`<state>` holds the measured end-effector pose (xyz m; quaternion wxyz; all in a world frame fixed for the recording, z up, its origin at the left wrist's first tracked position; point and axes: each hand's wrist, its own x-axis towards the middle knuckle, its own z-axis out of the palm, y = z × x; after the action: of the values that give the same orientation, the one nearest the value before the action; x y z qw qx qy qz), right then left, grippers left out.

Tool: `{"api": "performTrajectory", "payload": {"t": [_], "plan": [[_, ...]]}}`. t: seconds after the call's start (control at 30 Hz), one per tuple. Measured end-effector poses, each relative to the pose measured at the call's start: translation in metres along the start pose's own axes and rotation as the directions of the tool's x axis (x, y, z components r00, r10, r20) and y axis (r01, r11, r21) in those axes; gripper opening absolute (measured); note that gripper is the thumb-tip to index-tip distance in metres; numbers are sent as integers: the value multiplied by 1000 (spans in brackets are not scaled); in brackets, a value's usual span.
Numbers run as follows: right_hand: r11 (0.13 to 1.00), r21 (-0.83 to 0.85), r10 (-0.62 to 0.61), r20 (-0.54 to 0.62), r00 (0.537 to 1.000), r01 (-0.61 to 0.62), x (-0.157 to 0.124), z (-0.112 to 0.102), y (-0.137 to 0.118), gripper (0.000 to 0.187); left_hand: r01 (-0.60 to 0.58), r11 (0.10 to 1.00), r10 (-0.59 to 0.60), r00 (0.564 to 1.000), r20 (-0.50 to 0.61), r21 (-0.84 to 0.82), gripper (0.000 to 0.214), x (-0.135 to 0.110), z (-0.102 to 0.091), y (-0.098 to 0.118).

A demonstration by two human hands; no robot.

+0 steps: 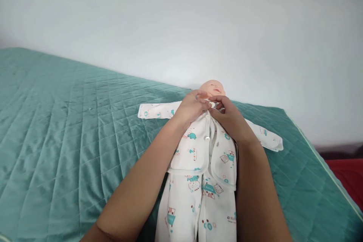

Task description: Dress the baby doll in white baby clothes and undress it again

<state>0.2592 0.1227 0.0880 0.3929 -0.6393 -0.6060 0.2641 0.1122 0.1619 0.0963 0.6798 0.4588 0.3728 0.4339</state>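
A baby doll (213,87) lies on its back on a teal quilted bed (70,121), dressed in a white printed shirt (204,143) and matching trousers (195,208). Its sleeves stretch out to both sides. My left hand (193,106) and my right hand (227,115) meet at the shirt's collar just under the doll's chin. Both pinch the cloth edges there around the top button. A second button (208,138) shows lower on the shirt front.
A white wall (198,26) runs behind the bed. The bed's right edge slopes down at the right, with a red surface (348,177) beyond it. Bare quilt spreads to the left of the doll.
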Motion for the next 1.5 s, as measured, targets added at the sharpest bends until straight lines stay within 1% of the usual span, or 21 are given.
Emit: {"api": "performTrajectory", "payload": {"t": [0.13, 0.3, 0.43, 0.6, 0.9, 1.2, 1.4, 1.5], "plan": [[999, 27, -22, 15, 1000, 21, -2, 0, -2, 39, -11, 1000, 11, 1000, 3, -11, 39, 1, -1, -1], [997, 68, -40, 1, 999, 39, -1, 0, -2, 36, -29, 1000, 28, 999, 26, 13, 45, 4, -2, -5], [997, 50, -52, -13, 999, 52, 0, 1, 0, 34, -56, 997, 55, 998, 33, 47, 50, 4, -4, -7], [994, 82, -71, -6, 997, 71, -1, 1, 1, 33, -105, 991, 100, 993, 69, 82, 46, 4, -5, -7], [994, 87, -60, 1, 998, 59, 0, 1, 4, 31, -135, 986, 126, 987, 100, 94, 44, 8, -8, -12], [993, 98, -64, 8, 998, 63, 2, 2, 5, 34, -107, 993, 99, 987, 123, 58, 39, 13, -9, -15], [994, 107, -36, -13, 999, 37, 3, 2, 5, 32, -154, 976, 143, 986, 84, 152, 38, 11, -6, -12], [989, 138, -39, -47, 998, 45, 2, 3, 1, 28, -211, 946, 197, 977, 82, 247, 31, 11, -7, -11]]}}
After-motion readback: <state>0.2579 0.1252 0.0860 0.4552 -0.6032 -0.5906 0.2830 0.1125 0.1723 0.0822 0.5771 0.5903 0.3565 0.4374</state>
